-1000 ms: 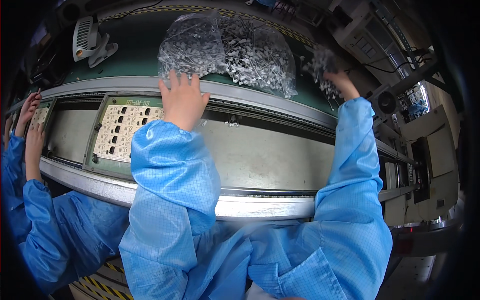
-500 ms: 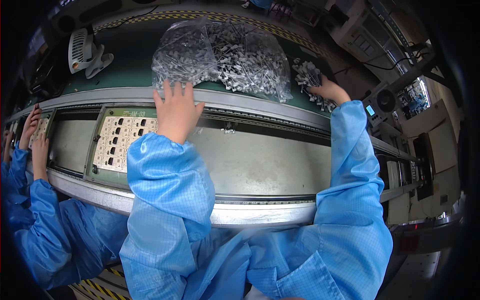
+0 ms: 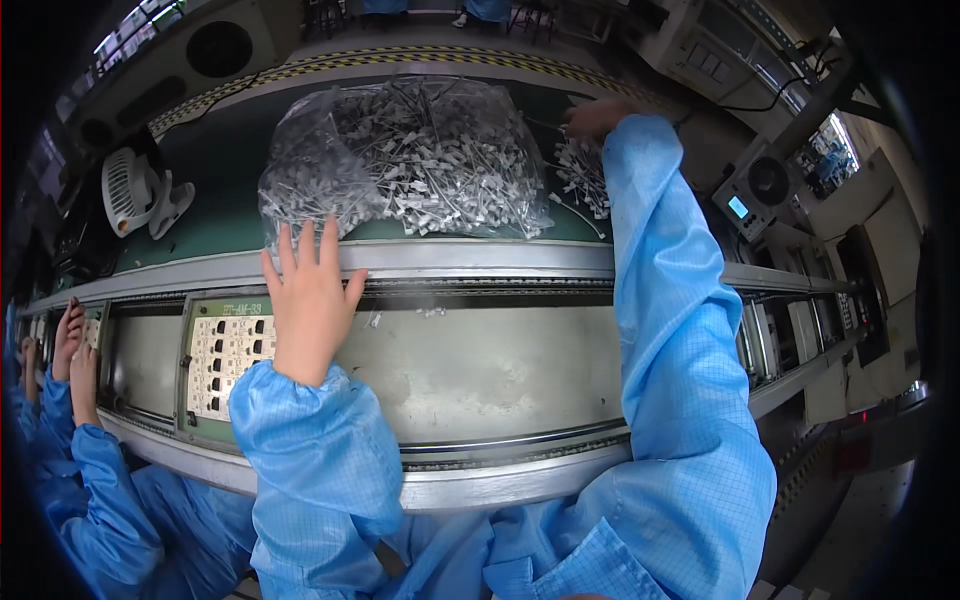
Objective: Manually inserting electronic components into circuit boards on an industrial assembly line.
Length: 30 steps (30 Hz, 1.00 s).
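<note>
My left hand (image 3: pixel 312 300) lies with its fingers spread over the far metal rail (image 3: pixel 480 260). Its fingertips meet the near edge of a clear plastic bag (image 3: pixel 300 150), and nothing is in its grip. Many short wire leads with white connectors (image 3: pixel 440 170) fill the bag. To the right, my right hand (image 3: pixel 597 118) reaches over the far end of a smaller heap of the same leads (image 3: pixel 580 172). Its fingers are dark and partly hidden, so their hold is unclear. One lead (image 3: pixel 578 216) lies apart, near the rail.
A panel of circuit boards (image 3: pixel 228 360) sits in a green frame on the conveyor, left of my left forearm. Several small white pieces (image 3: pixel 430 312) lie on the conveyor bed. A white fan (image 3: pixel 135 195) stands at far left. A co-worker's hands (image 3: pixel 80 355) work beyond the panel.
My right hand has moved farther away, from the near part of the small heap to its far end. My left hand stays spread by the bag. The whole view has shifted.
</note>
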{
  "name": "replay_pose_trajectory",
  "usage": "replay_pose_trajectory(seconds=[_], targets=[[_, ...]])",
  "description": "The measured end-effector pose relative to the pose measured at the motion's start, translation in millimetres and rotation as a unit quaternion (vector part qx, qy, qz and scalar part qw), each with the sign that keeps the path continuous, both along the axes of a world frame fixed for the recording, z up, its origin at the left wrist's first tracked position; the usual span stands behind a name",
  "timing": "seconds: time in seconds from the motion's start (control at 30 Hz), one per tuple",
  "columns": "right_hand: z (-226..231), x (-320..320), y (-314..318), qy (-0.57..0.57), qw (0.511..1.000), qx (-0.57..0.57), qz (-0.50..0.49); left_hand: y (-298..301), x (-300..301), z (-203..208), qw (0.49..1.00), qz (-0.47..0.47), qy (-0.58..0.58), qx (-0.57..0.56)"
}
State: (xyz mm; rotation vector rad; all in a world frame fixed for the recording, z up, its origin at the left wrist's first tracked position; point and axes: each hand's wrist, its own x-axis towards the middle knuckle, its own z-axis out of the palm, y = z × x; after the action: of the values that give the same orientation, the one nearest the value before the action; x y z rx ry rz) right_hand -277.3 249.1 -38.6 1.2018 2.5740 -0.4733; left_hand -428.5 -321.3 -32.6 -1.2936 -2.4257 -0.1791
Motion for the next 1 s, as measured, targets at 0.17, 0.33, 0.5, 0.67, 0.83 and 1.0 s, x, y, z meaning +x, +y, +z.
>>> replay_pose_trajectory(seconds=[0.17,0.33,0.5,0.67,0.83,1.0], targets=[[121,61,-89,-0.093,0.910,0.092,0.393,32,16,-1,0.999,-0.042,-0.012,0.016],[153,69,-148,-0.190,0.978,0.057,0.061,37,8,-3,0.999,-0.043,-0.010,0.012],[116,87,-46,0.176,0.908,0.135,0.354,31,18,9,0.999,-0.050,-0.015,0.014],[44,6,-57,0.016,0.952,0.265,0.152,28,21,19,0.998,-0.052,-0.003,0.040],[25,-8,-67,0.019,0.953,0.248,0.170,24,33,25,0.995,-0.067,-0.007,0.070],[35,-5,-59,0.102,0.912,0.311,0.249,17,26,28,0.993,-0.069,0.005,0.091]])
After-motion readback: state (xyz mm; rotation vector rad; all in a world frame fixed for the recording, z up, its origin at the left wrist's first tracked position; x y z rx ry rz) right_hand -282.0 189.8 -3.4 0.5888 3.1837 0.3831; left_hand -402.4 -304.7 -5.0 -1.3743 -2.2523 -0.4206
